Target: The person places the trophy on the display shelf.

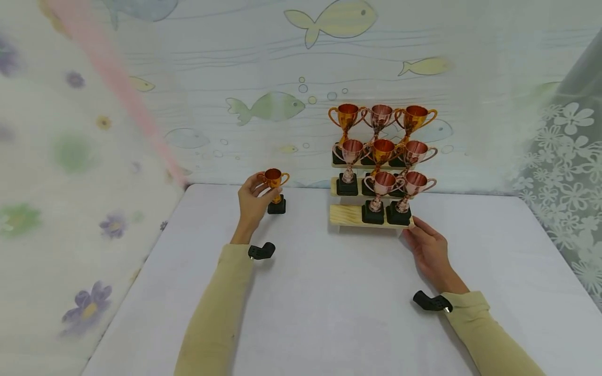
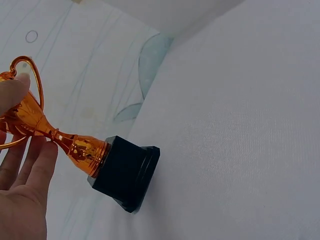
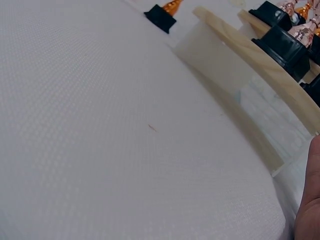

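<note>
My left hand [image 1: 254,201] grips a small gold trophy cup [image 2: 30,120] by its bowl, thumb on one side and fingers on the other. Its black base [image 2: 125,172] is close over the white table. To the right stands a three-tier wooden display stand [image 1: 345,215] holding several gold and rose-gold trophies. My right hand [image 1: 429,250] holds the right end of its lowest shelf, the thumb [image 3: 312,165] at the shelf's end. Two rose-gold trophies, one of them a rose-gold trophy [image 1: 384,188] at mid-shelf, stand on that shelf; its left end is bare wood.
A white cloth covers the table [image 1: 329,292]. Behind it hangs a curtain [image 1: 211,94] with fish drawings, close to the stand's back. A flowered sheet [image 1: 70,209] borders the left side, and lace [image 1: 571,156] hangs at the right.
</note>
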The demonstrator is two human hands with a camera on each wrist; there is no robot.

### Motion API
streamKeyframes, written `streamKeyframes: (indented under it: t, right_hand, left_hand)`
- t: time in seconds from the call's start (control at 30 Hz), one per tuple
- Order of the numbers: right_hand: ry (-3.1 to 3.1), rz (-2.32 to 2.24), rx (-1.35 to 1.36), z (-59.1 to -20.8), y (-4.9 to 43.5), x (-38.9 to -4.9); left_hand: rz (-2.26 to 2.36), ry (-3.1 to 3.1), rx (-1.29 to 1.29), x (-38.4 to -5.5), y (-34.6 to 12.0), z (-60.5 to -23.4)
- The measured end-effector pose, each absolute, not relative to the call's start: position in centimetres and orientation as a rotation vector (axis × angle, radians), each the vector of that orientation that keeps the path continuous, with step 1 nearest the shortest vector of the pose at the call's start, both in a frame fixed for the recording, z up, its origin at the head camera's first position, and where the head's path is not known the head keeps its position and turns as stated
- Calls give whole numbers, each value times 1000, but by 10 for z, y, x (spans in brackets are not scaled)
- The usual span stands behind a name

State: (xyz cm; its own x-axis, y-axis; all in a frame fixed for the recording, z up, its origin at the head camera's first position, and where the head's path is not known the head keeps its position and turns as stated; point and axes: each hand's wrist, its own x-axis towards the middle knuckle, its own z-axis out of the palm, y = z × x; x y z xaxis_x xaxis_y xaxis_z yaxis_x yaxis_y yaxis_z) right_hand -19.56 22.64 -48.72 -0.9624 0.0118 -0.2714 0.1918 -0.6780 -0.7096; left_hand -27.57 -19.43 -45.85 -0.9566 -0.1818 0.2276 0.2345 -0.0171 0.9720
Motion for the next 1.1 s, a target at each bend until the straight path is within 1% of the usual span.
streamKeyframes:
  t: [0.27, 0.5, 0.87, 1.1]
  right_hand:
    - [1211, -2767, 391, -487, 226, -196]
    - [1180, -2779, 387, -486, 225, -195]
    - [1242, -2762, 349, -487, 226, -196]
    - [1235, -2758, 352, -487, 227, -195]
  left_hand:
    - [-2000, -2024, -29, -281, -193, -462]
    - [-2013, -2005, -22, -277, -193, -461]
    - [-1928, -2014, -161, -251, -180, -436]
    - [-1902, -2026, -273, -234, -162, -421]
